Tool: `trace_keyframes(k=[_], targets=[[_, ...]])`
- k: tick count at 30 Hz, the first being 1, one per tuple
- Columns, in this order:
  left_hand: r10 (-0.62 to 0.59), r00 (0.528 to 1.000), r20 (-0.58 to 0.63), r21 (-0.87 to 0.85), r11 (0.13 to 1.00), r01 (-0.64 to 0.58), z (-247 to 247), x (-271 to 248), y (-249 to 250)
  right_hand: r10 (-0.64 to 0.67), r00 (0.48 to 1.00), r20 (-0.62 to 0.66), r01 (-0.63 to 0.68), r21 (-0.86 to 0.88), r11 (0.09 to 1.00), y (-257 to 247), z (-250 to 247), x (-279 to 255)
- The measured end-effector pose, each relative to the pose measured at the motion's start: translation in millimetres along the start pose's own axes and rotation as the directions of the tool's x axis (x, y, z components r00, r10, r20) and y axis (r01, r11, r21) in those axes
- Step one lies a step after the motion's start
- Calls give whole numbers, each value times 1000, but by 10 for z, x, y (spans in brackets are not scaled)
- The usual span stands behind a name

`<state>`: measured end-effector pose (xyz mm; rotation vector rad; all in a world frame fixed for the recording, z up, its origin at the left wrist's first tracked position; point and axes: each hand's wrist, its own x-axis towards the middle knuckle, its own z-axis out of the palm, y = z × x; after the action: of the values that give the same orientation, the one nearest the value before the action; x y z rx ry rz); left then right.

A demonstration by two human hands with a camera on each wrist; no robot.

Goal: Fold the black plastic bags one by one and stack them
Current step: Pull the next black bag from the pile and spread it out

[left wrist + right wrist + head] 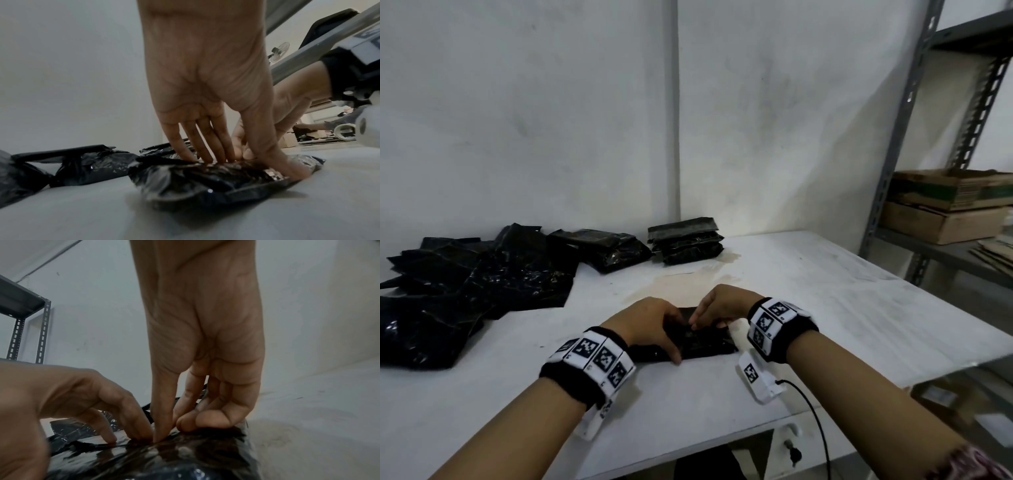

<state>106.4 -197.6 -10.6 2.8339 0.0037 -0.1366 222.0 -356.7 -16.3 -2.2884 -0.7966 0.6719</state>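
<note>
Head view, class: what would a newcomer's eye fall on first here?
First, the two hands, left hand and right hand, pressing with their fingers on a small folded black bag at the near middle of the white table. Then the loose heap of black bags at far left, and the neat stack of folded bags by the wall.

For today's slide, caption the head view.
Both hands press a black plastic bag flat on the white table.

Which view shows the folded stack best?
Head view: the folded stack sits whole by the wall, several layers visible. The left wrist view catches only a sliver of it behind the left hand's fingers. The right wrist view does not show it, only the bag being pressed.
</note>
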Motion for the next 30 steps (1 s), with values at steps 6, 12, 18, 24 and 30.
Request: trace_keyframes(k=[6,12,18,24,30], targets=[[-5,1000,17,90,996,3,36,37,176,32,999,-2,-32,-35,999,23,-63,-142],[71,997,33,115,991,-74,140,137,629,95,995,-40,-100,-126,987,213,-304,-441],[126,991,41,176,976,-131,256,257,1068,132,985,-114,-142,-87,986,544,-496,-821],[159,986,53,194,967,-166,356,326,1332,124,882,-455,-140,-1,990,992,-674,-1320],[209,976,69,197,956,-219,423,344,1479,280,418,-864,-345,135,929,1685,-808,-1915]])
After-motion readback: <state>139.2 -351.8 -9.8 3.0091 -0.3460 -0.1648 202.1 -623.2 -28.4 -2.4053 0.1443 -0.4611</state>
